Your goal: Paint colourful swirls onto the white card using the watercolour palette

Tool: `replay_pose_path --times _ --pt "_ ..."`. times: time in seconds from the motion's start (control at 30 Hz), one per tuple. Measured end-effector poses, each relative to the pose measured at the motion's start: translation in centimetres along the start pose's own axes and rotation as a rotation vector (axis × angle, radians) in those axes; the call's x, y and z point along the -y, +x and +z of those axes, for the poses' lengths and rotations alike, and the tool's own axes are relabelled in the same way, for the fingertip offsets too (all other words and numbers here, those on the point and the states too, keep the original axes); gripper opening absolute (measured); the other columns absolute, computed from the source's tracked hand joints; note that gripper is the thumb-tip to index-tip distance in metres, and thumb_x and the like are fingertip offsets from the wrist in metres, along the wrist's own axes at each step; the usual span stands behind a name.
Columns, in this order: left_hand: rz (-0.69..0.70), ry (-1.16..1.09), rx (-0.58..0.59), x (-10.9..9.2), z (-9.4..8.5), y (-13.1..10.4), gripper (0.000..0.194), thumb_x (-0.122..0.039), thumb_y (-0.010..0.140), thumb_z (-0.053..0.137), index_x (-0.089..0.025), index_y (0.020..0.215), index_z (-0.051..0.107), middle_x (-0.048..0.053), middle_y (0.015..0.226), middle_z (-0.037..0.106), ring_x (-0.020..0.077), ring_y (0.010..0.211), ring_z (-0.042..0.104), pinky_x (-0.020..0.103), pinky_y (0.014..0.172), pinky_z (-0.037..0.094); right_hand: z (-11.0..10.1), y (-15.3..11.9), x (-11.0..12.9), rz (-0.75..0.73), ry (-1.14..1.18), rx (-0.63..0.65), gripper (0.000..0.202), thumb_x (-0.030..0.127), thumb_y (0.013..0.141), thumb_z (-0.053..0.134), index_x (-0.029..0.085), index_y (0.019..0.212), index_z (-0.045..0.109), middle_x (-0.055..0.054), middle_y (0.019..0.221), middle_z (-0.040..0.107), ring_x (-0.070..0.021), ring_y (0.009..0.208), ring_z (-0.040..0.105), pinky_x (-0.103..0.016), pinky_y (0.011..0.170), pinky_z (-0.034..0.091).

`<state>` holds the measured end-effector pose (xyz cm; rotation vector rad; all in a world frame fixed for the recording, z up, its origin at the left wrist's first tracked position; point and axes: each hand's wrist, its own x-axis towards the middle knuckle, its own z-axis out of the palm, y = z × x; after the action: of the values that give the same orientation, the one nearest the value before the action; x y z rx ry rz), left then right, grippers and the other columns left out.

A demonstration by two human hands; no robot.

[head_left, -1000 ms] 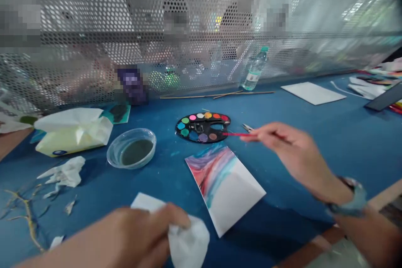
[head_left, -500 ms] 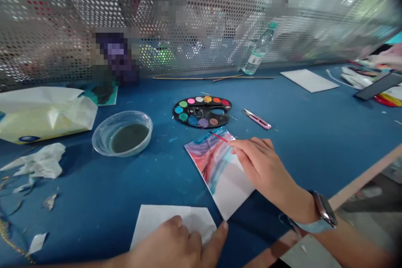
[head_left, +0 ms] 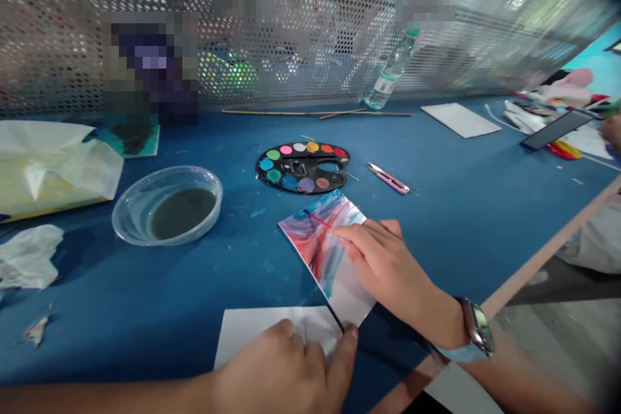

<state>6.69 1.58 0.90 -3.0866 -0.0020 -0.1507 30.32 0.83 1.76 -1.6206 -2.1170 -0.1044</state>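
My right hand (head_left: 388, 265), with a watch on its wrist, pinches a thin red paintbrush (head_left: 320, 220). The brush's dark tip meets the upper left part of a small white painting panel (head_left: 334, 246), streaked with blue, purple and red; its lower part is white. My left hand (head_left: 286, 369) rests on a folded white paper (head_left: 252, 330) at the front, its fingers bent and one digit reaching to the panel's lower corner. Beyond the panel lies a black paint palette (head_left: 310, 169) with several coloured wells.
A clear bowl of dark water (head_left: 167, 207) stands left, near a tissue pack (head_left: 53, 168) and crumpled tissue (head_left: 32, 255). Pink thread snips (head_left: 388, 179) lie right of the palette. A bottle (head_left: 392, 71), thin sticks (head_left: 291, 112) and a white board (head_left: 460, 119) are by the mesh screen (head_left: 301, 45).
The brush tip has moved left and slightly down across the painted area, along with my right hand. My left hand stays at the panel's corner. The whole view has shifted a little.
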Motion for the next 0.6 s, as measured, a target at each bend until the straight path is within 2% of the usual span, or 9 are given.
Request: replay_pose_path --times 0.07,0.17,0.33,0.47,0.6 --pt "-0.017 -0.012 -0.019 0.0 0.3 -0.1 0.05 -0.027 0.101 0.054 -0.002 0.144 0.055 0.004 0.077 0.073 0.0214 0.054 0.068 0.037 0.047 0.054 0.0 -0.1 0.0 0.023 -0.035 -0.021 0.024 0.01 0.106 0.046 0.02 0.114 0.066 0.001 0.085 0.074 -0.0179 0.08 0.064 -0.034 0.083 0.033" --pt "-0.039 -0.024 -0.015 0.1 0.5 -0.4 0.055 -0.027 0.097 0.061 -0.004 0.146 0.054 0.001 0.073 0.07 0.0206 0.052 0.066 0.036 0.047 0.053 0.1 -0.2 -0.1 0.141 -0.115 -0.074 0.021 0.012 0.106 0.047 0.018 0.109 0.067 0.0 0.079 0.072 -0.0195 0.077 0.062 -0.036 0.082 0.031" --pt "-0.025 -0.024 -0.036 -0.1 0.7 -0.8 0.053 -0.026 0.098 0.059 -0.003 0.146 0.053 0.0 0.072 0.069 0.0194 0.05 0.065 0.035 0.046 0.05 0.2 -0.3 -0.4 0.078 -0.045 -0.002 0.028 0.012 0.106 0.043 0.025 0.115 0.067 0.001 0.087 0.076 -0.0172 0.08 0.065 -0.036 0.084 0.032" --pt "-0.051 0.005 -0.021 -0.3 1.0 -0.7 0.054 -0.027 0.098 0.059 -0.005 0.147 0.051 -0.001 0.069 0.068 0.0199 0.05 0.065 0.034 0.047 0.051 -0.2 -0.1 -1.6 0.199 -0.121 -0.072 0.033 0.015 0.106 0.038 0.024 0.115 0.068 -0.004 0.084 0.074 -0.0208 0.079 0.064 -0.038 0.082 0.034" --pt "-0.035 0.001 -0.007 -0.1 1.2 -0.6 0.057 -0.025 0.098 0.058 -0.003 0.149 0.047 -0.001 0.07 0.068 0.0197 0.05 0.065 0.034 0.047 0.05 -0.3 -0.4 -1.9 0.191 -0.109 -0.035 0.028 0.018 0.104 0.045 0.027 0.115 0.07 -0.002 0.087 0.075 -0.02 0.081 0.065 -0.037 0.083 0.037"
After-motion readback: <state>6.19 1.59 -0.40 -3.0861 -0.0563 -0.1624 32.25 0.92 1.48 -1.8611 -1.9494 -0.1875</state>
